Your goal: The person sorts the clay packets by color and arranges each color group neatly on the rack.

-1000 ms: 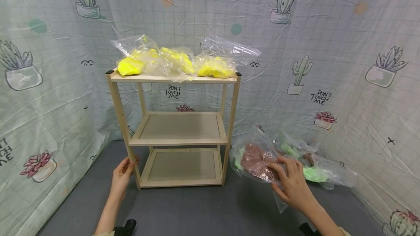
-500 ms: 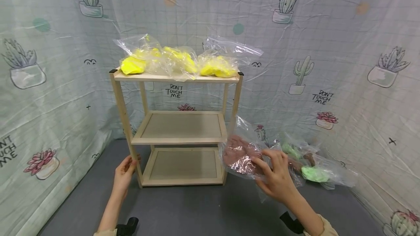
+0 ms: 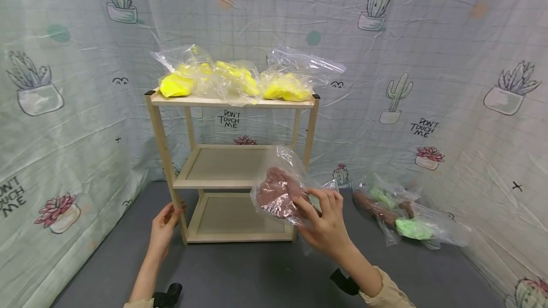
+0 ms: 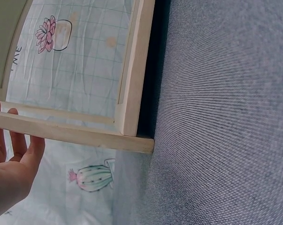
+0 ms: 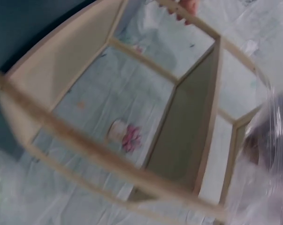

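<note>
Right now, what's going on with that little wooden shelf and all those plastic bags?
A person's right hand holds a clear bag of brown stuff in front of the wooden shelf, level with its middle and bottom tiers, which look bare. The left hand grips the shelf's front left leg. Three bags of yellow stuff sit on the top tier. More bags, green and brown, lie on the grey floor to the right.

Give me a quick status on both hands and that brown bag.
Left hand holds shelf post. Right hand grips brown bag, raised before middle shelf. Nothing blocking.
</note>
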The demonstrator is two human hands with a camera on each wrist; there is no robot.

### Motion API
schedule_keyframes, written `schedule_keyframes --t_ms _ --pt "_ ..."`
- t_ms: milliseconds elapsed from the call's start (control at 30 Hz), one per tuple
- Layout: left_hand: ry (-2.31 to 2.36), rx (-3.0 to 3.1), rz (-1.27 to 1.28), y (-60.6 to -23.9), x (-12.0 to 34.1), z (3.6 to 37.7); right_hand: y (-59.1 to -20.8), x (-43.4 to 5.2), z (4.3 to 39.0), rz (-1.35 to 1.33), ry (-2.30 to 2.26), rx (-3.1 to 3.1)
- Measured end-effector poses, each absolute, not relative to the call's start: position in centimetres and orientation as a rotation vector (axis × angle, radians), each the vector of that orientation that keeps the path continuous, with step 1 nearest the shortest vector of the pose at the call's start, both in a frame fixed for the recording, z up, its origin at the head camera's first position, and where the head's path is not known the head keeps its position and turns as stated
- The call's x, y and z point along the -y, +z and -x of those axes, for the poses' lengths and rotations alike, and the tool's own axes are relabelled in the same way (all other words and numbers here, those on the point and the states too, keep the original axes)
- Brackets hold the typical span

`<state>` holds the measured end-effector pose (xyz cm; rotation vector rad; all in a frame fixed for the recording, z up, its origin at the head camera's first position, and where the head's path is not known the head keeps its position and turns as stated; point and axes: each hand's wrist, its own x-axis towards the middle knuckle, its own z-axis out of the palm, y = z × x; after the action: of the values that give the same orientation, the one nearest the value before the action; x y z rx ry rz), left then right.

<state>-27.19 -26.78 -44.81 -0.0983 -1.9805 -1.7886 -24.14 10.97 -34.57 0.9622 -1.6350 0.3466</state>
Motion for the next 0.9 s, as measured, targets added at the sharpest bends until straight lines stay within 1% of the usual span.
schedule_keyframes --t_ms 233,500,900 --pt "-1.796 1.973 0.108 -44.5 26.7 26.8 -34.0 -7.0 24.9 -0.842 0.408 1.751" --pt "-1.814 1.951 0.102 -44.6 26.6 26.8 -34.3 -3.3 26.7 -0.701 0.344 1.784" --pt "-1.795 1.948 0.093 -44.8 26.5 27.0 -34.9 -1.6 28.0 -0.574 0.302 1.816"
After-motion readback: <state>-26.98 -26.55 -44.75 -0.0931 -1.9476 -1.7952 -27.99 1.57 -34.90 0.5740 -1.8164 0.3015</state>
